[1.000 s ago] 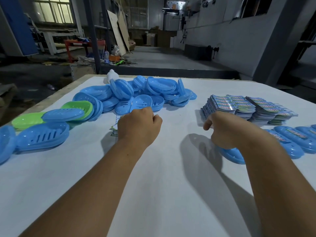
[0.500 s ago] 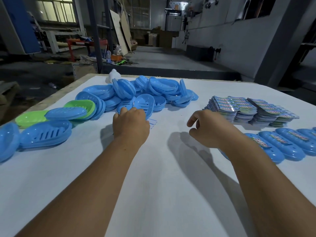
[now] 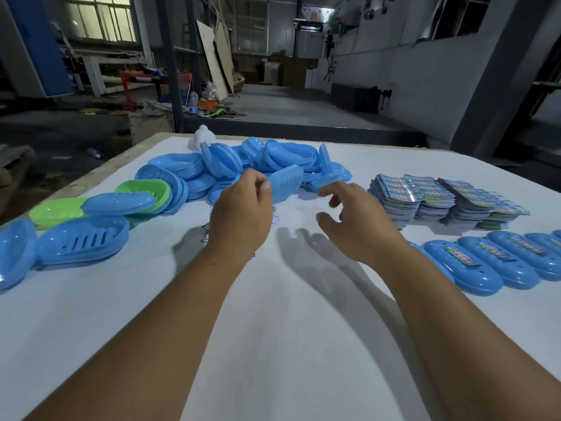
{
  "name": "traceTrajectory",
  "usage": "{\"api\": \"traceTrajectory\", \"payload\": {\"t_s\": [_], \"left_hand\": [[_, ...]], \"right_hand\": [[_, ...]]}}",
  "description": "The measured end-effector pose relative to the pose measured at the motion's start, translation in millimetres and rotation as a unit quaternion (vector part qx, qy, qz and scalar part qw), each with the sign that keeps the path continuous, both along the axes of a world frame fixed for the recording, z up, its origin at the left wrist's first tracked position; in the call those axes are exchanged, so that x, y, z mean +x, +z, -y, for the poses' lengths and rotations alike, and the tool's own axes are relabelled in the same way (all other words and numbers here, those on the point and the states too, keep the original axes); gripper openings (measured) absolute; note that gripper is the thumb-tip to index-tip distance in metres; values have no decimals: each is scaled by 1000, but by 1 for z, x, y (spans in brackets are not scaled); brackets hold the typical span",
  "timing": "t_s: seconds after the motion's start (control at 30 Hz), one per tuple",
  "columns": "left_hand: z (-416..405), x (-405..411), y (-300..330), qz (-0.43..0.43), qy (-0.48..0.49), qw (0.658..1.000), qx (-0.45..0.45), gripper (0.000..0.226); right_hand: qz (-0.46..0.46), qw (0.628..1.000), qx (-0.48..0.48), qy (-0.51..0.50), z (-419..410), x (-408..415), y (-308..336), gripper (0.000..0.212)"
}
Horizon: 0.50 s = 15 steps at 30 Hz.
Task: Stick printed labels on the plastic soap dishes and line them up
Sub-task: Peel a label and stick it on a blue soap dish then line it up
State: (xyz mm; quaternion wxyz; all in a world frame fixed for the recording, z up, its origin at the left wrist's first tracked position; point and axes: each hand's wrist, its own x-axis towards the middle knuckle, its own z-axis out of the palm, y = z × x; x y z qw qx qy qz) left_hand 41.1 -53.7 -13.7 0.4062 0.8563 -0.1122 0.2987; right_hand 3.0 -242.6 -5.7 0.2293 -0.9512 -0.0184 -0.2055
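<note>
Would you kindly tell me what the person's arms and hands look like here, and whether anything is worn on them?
Both forearms are bare as far as the picture's lower edge: no sleeves show. The left hand and right hand have no gloves, and no rings, watch or bracelet can be seen on the sides shown. The right hand's fingers are blurred, so small details there cannot be told.

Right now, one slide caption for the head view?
Left hand lifts a blue soap dish from the pile; open right hand reaches toward it.

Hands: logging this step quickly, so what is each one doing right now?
Left hand: closed on a blue soap dish, lifted at the edge of the pile.
Right hand: open, fingers spread, holding nothing.
</note>
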Motion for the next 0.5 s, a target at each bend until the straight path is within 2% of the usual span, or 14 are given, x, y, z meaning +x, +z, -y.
{"api": "traceTrajectory", "payload": {"t_s": [0.1, 0.17, 0.3, 0.5], "left_hand": [[4, 0, 6, -103, -64, 982, -143, 17], [7, 2, 8, -158, -85, 963, -200, 24], [7, 6, 5, -234, -114, 926, -272, 32], [6, 13, 0, -311, -121, 883, -330, 18]], "right_hand": [[35, 997, 45, 47, -2, 1, -1, 68], [40, 992, 71, 92, -3, 1, -1, 78], [11, 989, 61, 133, -6, 1, -1, 70], [-38, 990, 41, 126, -4, 1, -1, 61]]}}
